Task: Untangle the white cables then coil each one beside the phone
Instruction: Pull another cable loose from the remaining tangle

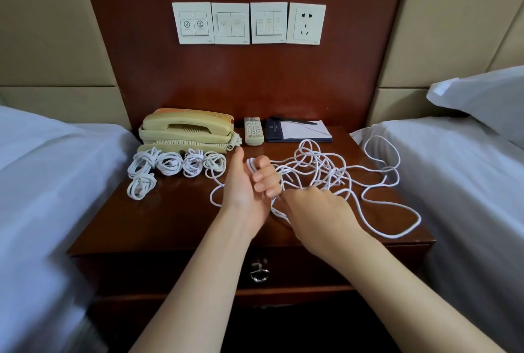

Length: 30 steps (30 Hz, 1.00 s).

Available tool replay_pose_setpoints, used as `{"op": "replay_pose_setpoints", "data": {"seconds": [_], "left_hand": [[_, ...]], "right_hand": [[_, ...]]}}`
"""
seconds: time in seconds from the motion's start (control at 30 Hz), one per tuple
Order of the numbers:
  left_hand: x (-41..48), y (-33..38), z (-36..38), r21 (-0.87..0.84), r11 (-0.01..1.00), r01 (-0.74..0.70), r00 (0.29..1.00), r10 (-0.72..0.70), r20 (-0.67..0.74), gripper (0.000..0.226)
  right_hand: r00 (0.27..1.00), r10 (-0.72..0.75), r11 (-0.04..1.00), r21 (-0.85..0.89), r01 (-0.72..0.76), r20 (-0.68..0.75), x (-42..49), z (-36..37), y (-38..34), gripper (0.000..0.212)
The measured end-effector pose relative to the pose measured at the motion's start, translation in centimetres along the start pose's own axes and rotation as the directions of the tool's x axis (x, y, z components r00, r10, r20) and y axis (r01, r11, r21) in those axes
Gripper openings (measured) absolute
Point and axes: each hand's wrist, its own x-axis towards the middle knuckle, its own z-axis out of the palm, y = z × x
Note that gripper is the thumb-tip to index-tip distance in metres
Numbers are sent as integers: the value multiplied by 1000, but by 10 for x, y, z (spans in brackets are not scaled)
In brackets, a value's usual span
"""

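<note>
**A:** Head view, the only one. Where do the cables stand?

**B:** Several finished coils [170,167] lie in a row on the nightstand [170,228], just near of the phone [185,128], at its far left. The loose tangle [326,171] is spread over the right half, right of both hands. One long loop runs along the near right edge and another strays onto the right bed [459,182].

**A:** And the hands?

**B:** The left hand [246,185] is raised palm-up with the thumb upright, its fingers [266,179] curled round a few turns of white cable. The right hand [314,206] is just beside it, back to the camera, with its fingertips down among the strands. I can't tell whether it pinches one or only touches.

**A:** What does the next move turn on?

**B:** As I judge it, the slack feeds in from the right and far side, so the right hand is nearer the tangle and should guide the cable. The left hand is nearer the coils and the phone, so the bundle goes down leftward. A remote [254,130] and a notepad [304,131] sit at the far edge.
</note>
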Motion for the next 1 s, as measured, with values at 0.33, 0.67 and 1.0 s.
{"op": "replay_pose_setpoints", "data": {"seconds": [0.33, 0.67, 1.0], "left_hand": [[12, -1, 2, 157, 985, -67, 978, 95, -183, 56], [11, -14, 1, 607, 794, 42, 977, 94, -190, 61], [-9, -25, 8, 547, 824, 147, 935, -296, 193, 66]], "right_hand": [[993, -111, 977, 180, 118, -49, -6, -14, 3, 23], [965, -169, 727, 636, 259, -199, -9, -34, 12, 25], [930, 81, 640, 734, 227, -358, 13, -12, 51, 24]]}}
